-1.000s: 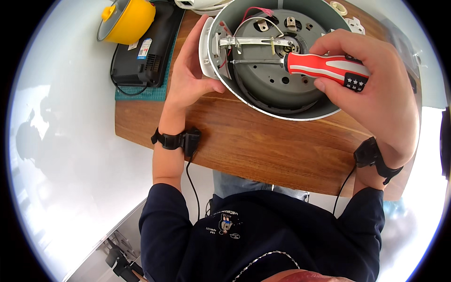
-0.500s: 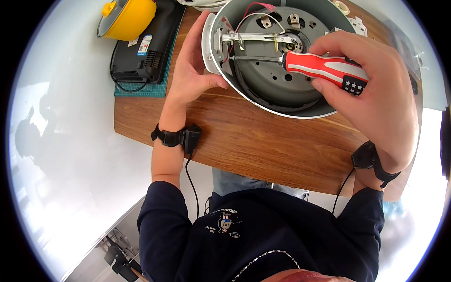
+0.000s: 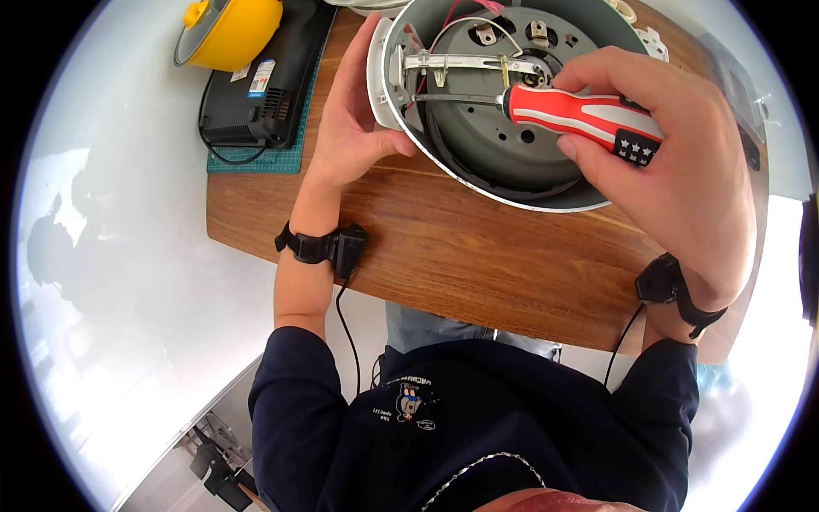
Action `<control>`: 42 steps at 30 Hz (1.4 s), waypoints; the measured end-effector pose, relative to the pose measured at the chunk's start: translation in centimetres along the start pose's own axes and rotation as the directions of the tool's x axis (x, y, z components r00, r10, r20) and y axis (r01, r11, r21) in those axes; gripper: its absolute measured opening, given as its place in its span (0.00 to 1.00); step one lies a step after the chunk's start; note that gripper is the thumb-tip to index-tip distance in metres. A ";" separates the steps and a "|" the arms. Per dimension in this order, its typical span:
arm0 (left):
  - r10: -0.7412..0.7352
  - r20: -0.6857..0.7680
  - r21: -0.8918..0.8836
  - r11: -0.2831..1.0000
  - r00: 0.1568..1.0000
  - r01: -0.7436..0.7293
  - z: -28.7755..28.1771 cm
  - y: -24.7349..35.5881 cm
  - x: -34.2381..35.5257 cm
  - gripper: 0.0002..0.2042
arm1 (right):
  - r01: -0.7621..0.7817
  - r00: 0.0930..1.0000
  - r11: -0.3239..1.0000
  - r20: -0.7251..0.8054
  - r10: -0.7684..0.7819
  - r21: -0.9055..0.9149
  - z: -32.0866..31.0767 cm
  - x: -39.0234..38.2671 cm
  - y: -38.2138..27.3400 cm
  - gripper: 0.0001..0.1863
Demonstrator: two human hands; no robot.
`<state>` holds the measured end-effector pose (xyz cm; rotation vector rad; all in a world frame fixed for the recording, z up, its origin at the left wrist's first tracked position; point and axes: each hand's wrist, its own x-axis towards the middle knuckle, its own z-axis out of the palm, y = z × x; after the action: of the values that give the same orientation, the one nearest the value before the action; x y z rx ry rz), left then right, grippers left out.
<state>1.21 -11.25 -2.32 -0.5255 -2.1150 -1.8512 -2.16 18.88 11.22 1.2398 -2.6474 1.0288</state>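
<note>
A round metal appliance housing (image 3: 610,34), like a rice cooker body, lies on the table with its open inside facing up. My left hand (image 3: 345,128) grips its left side, fingers behind the white panel (image 3: 380,81) and thumb near the rim. My right hand (image 3: 682,145) is closed around the red, grey and black handle of a screwdriver (image 3: 559,115). The shaft points left across the housing, and its tip reaches the inner wall behind the panel; what it touches there is too small to tell. Just above the shaft runs a metal strip (image 3: 461,62), with pink and white wires nearby.
A yellow pot (image 3: 247,34) stands on a black appliance (image 3: 247,107) at the far left, over a green cutting mat (image 3: 290,160). White plastic parts (image 3: 653,44) lie beyond the housing at the right. Black wrist straps with cables sit on both my forearms.
The screwdriver's handle has shifted slightly left and up, and its shaft tilts a little differently, with the tip still at the left wall. My left hand keeps its hold.
</note>
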 end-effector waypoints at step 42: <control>-0.118 -0.139 -0.120 0.988 0.983 0.102 2.4 1.7 0.8 0.60 | 0.030 1.000 0.999 -0.009 -0.030 -0.013 0.3 -0.5 1.1 0.17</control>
<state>1.33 -8.64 -0.78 -0.2916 -1.9905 -2.0120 -2.51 19.54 10.19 1.2657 -2.6163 1.0090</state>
